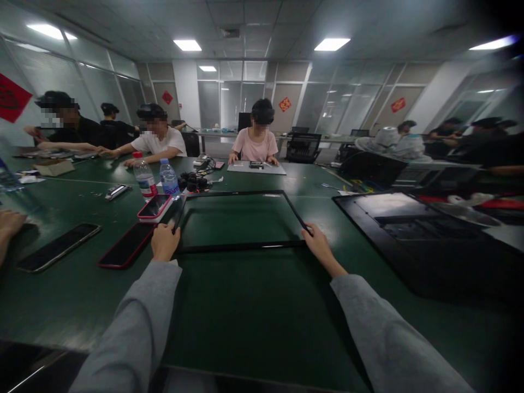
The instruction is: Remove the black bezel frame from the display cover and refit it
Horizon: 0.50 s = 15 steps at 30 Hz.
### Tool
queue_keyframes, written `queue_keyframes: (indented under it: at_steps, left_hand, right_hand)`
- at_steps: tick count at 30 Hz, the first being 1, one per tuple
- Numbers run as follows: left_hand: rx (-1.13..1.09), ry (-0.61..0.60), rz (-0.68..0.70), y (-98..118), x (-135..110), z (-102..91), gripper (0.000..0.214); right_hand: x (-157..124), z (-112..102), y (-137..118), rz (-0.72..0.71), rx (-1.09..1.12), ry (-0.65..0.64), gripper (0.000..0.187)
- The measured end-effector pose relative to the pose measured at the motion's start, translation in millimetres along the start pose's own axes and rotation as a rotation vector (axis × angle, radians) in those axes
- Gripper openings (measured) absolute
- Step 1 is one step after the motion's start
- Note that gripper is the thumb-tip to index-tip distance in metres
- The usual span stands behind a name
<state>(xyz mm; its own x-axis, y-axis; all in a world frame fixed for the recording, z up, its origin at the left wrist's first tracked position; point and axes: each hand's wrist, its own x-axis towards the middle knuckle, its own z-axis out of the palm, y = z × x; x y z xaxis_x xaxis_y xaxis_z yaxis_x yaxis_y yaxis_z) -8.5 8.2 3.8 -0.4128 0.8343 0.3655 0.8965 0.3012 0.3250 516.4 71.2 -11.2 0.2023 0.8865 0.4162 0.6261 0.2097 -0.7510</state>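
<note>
A thin black rectangular frame [245,247] with an open middle is held between my two hands over the green table [254,316]. My left hand [165,242] is closed around its left side near the front corner. At the opposite side, my right hand [319,245] grips the frame near its front right corner. Through the frame's opening the green tabletop shows. Just left of my left hand lies a phone with a red edge [127,245], and behind it a phone in a pink case [155,207].
Two plastic bottles, one red-capped [145,177] and one blue-capped [169,179], stand behind the phones. Another phone [60,247] lies further left, beside another person's hand [10,224]. A large black panel [393,240] occupies the right. Tangled cables [196,181] lie beyond; several people sit around.
</note>
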Motion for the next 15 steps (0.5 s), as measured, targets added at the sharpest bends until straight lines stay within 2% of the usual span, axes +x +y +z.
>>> queue_keyframes:
  at_steps: [9, 12, 15]
  left_hand:
    - [0.034, -0.099, 0.032, 2, 1, 0.0, 0.045]
    - [-0.014, -0.081, 0.071, 11, -3, -3.0, 0.050]
    - [-0.107, -0.092, 0.174, 27, -12, -7.2, 0.052]
  right_hand:
    - [4, 0, 1, 0.098, 0.134, 0.005, 0.044]
    - [2, -3, -2, 0.069, 0.150, 0.068, 0.044]
    - [1, -5, -2, 0.041, 0.129, 0.140, 0.045]
